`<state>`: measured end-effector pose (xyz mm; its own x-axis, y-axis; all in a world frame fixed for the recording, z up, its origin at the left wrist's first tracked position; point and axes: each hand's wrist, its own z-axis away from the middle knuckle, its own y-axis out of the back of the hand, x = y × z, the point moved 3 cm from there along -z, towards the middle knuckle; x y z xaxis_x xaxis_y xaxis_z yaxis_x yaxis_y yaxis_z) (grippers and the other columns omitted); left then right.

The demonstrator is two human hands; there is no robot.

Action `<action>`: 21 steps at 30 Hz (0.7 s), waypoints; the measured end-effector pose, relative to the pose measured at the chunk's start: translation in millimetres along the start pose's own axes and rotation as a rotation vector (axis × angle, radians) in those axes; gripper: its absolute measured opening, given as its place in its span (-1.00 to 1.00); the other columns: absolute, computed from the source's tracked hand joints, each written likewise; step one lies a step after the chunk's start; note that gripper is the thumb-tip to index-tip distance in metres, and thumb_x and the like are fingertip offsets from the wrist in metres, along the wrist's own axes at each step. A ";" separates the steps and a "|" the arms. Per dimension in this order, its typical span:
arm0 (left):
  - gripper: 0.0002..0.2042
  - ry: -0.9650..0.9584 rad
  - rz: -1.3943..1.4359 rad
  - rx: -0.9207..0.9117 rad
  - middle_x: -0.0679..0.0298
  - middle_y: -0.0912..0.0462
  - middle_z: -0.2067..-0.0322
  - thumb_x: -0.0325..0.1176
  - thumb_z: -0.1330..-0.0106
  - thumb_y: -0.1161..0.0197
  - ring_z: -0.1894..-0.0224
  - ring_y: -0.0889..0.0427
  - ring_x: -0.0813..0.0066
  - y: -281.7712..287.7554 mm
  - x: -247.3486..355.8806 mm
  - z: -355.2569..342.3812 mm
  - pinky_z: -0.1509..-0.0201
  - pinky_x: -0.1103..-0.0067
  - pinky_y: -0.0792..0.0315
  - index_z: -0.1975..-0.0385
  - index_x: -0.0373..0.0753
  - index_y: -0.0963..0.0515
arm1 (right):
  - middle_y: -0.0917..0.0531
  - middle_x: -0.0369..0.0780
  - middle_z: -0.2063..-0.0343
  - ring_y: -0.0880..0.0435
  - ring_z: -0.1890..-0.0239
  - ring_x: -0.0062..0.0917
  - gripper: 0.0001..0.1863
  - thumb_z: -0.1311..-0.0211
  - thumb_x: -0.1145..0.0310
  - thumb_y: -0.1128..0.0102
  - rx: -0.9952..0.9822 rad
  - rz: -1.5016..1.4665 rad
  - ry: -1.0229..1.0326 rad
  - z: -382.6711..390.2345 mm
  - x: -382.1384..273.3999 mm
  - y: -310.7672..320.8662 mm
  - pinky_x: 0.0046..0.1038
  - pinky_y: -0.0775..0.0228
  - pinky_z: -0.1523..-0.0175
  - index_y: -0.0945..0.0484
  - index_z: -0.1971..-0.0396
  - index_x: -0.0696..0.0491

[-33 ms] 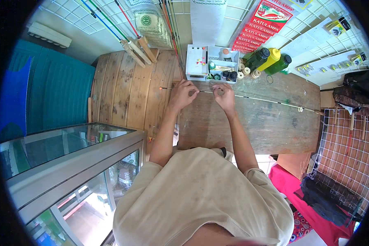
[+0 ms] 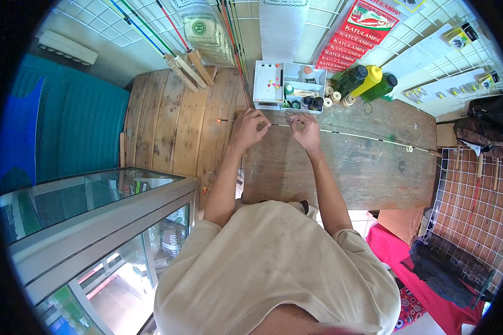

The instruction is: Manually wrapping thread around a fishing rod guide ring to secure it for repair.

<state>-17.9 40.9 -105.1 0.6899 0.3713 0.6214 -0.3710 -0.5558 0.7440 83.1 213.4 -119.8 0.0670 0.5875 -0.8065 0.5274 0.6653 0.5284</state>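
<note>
A thin white fishing rod (image 2: 363, 135) with dark bands lies across the wooden table, slanting down toward the right. An orange bead-like tip (image 2: 219, 120) marks its left end. My left hand (image 2: 250, 127) is closed in a pinch on the rod near that tip. A short way to the right, my right hand (image 2: 306, 131) has thumb and forefinger pressed together, right at the rod. Whatever lies between those right fingertips is too small to make out. Near the rod's right end sits a small pale ring-like piece (image 2: 409, 149).
Beyond my hands stands a white divided box (image 2: 268, 105) with small jars and beads. Wooden spools (image 2: 349, 101), a yellow bottle (image 2: 369, 83) and green bottles (image 2: 379, 88) stand right of it. More rods (image 2: 180, 71) lean at the back left. A glass cabinet (image 2: 112, 206) borders my left.
</note>
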 end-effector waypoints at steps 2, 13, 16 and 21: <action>-0.94 0.006 0.002 -0.001 0.36 -0.56 0.38 -0.35 -0.03 -0.32 0.20 -0.49 0.34 0.1 -1.5 1.6 0.09 0.44 -0.40 0.51 -0.13 -0.61 | -0.64 -0.15 0.50 -0.58 0.35 -0.24 -0.93 0.05 0.54 -0.18 0.016 0.003 0.021 1.1 1.0 -2.3 -0.31 -0.39 0.12 -0.62 0.51 0.10; -0.90 0.034 -0.014 -0.036 0.36 -0.55 0.34 -0.33 -0.03 -0.29 0.13 -0.47 0.32 7.8 -2.0 5.9 0.05 0.33 -0.35 0.51 -0.15 -0.53 | -0.63 -0.13 0.49 -0.59 0.34 -0.25 -0.87 0.05 0.51 -0.22 0.007 0.015 -0.031 4.7 6.8 -7.8 -0.33 -0.41 0.18 -0.65 0.43 0.08; -0.86 -0.004 -0.055 0.019 0.34 -0.55 0.32 -0.29 -0.05 -0.30 0.09 -0.46 0.32 7.1 2.5 4.6 0.03 0.31 -0.33 0.42 -0.13 -0.55 | -0.64 -0.14 0.47 -0.59 0.31 -0.24 -0.87 0.05 0.52 -0.23 -0.049 0.019 0.010 3.0 5.9 -9.7 -0.33 -0.42 0.15 -0.65 0.42 0.08; -0.76 0.006 -0.113 -0.024 0.34 -0.58 0.26 -0.19 -0.11 -0.30 0.04 -0.44 0.34 -0.2 17.3 0.5 -0.04 0.31 -0.28 0.24 -0.08 -0.60 | -0.66 -0.15 0.44 -0.58 0.26 -0.23 -0.84 0.06 0.53 -0.24 -0.057 0.061 0.076 2.2 3.2 -8.9 -0.31 -0.41 0.10 -0.64 0.40 0.06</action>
<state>-5.6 47.0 -94.7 0.7242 0.4356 0.5346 -0.3055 -0.4924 0.8150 80.5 208.4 -127.6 0.0316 0.6596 -0.7509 0.4753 0.6510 0.5919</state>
